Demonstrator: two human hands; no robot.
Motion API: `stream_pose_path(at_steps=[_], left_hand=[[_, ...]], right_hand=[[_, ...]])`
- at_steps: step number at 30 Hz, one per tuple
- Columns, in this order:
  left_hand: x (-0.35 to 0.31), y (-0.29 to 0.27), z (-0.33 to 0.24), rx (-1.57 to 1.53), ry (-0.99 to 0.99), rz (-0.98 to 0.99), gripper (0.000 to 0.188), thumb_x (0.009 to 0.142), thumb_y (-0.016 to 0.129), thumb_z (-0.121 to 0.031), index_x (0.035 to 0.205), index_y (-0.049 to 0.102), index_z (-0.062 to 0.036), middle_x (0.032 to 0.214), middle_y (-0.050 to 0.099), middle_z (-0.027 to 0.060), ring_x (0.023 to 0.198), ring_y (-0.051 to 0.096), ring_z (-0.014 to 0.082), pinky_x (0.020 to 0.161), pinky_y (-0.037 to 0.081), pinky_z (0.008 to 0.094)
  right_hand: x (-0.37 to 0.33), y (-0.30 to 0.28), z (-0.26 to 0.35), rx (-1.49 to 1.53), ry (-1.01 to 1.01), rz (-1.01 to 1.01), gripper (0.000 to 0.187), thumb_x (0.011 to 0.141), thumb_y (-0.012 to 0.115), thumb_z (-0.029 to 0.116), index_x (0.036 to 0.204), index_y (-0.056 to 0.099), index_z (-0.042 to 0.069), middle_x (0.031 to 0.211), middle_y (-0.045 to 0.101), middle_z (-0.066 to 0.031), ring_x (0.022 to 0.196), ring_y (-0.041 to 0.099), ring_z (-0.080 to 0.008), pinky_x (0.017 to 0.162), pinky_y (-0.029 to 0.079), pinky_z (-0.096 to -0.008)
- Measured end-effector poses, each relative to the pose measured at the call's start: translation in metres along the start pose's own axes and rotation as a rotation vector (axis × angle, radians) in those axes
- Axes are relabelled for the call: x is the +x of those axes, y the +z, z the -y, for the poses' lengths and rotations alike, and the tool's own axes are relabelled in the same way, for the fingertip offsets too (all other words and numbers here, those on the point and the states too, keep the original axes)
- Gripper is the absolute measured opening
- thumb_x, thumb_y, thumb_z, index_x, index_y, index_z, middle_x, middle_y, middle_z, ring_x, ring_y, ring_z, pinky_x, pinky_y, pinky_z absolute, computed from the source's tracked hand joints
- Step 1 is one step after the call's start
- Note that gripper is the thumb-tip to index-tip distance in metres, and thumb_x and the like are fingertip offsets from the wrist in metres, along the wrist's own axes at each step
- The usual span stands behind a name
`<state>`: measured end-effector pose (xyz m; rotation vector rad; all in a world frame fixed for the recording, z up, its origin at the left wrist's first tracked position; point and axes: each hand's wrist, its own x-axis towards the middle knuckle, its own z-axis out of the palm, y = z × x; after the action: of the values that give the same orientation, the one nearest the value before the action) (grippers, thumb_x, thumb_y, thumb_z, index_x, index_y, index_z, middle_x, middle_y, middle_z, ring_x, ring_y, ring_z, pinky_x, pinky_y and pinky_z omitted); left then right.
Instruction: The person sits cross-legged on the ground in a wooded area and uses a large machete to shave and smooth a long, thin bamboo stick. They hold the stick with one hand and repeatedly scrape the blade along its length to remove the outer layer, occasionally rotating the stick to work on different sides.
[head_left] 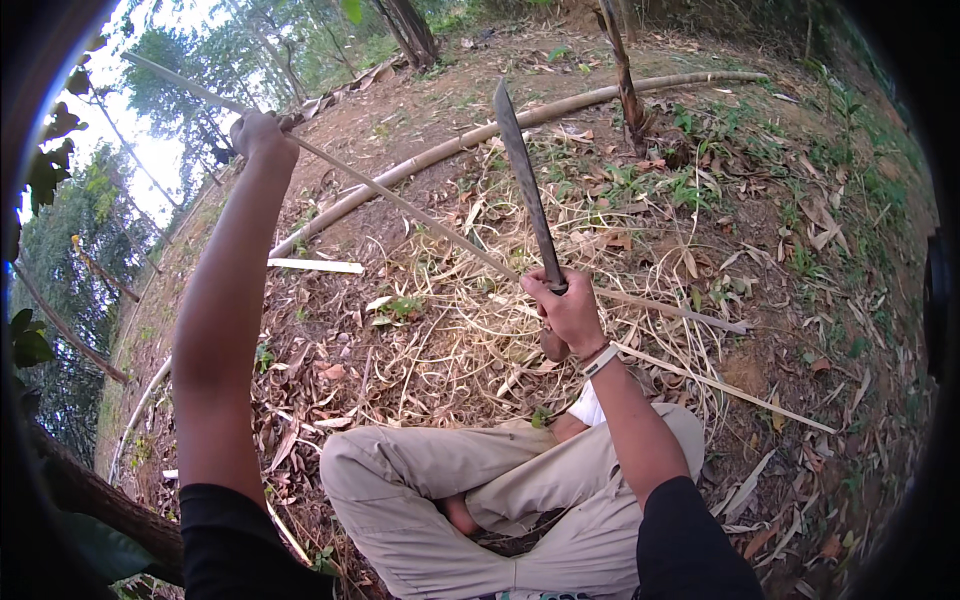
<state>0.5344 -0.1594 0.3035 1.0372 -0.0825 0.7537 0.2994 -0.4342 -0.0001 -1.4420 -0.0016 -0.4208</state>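
Two hands are engaged: the left hand (262, 133) is raised, fingers wrapped around a long bamboo strip (400, 203), kept slanted so it meets the blade. The right hand (568, 312) is clenched on the handle of a machete (527, 185), blade upright against the strip above shavings (470, 330).

Bare brown ground (420, 110), sloping, strewn with dry leaves (300, 400) and sparse green weeds (700, 180). A heap of pale shavings and thin strips (470, 330) lies at centre. A long bamboo pole (560, 105) lies across the far ground; a short pale split piece (315, 265) lies near it, apart from the heap. Longer pale slats (740, 392) lie to the right of the heap.
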Motion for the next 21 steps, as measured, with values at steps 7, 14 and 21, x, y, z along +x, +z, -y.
stream_pose_path(at_steps=[7, 14, 21], left_hand=[[0.007, -0.01, -0.003, -0.003, -0.053, -0.036, 0.014, 0.102, 0.036, -0.013, 0.11, 0.039, -0.0011, 0.089, 0.047, 0.0142, 0.06, 0.046, 0.0182, 0.045, 0.04, 0.0287], [0.015, -0.013, -0.025, 0.015, -0.045, 0.037, 0.016, 0.101, 0.031, -0.01, 0.1, 0.044, 0.0001, 0.075, 0.045, 0.0079, 0.051, 0.038, 0.0131, 0.04, 0.032, 0.0264], [0.012, -0.029, -0.078, 0.163, -0.277, 0.373, 0.016, 0.099, 0.039, -0.007, 0.105, 0.049, 0.0039, 0.066, 0.04, -0.0008, 0.046, 0.029, 0.0048, 0.036, 0.024, 0.0195]], right_hand=[[-0.007, 0.0, 0.019, 0.346, 0.207, 0.214, 0.018, 0.086, 0.076, 0.016, 0.088, 0.063, 0.003, 0.06, 0.057, 0.0011, 0.047, 0.051, -0.0046, 0.04, 0.039, -0.0209], [-0.009, -0.006, 0.023, 0.235, 0.2, 0.238, 0.017, 0.086, 0.076, 0.014, 0.084, 0.062, 0.004, 0.059, 0.057, 0.0014, 0.045, 0.05, -0.0044, 0.04, 0.039, -0.0205], [-0.003, -0.002, 0.01, 0.029, 0.157, 0.115, 0.023, 0.087, 0.075, 0.02, 0.078, 0.062, 0.004, 0.055, 0.055, 0.0015, 0.043, 0.049, -0.0043, 0.038, 0.037, -0.0221]])
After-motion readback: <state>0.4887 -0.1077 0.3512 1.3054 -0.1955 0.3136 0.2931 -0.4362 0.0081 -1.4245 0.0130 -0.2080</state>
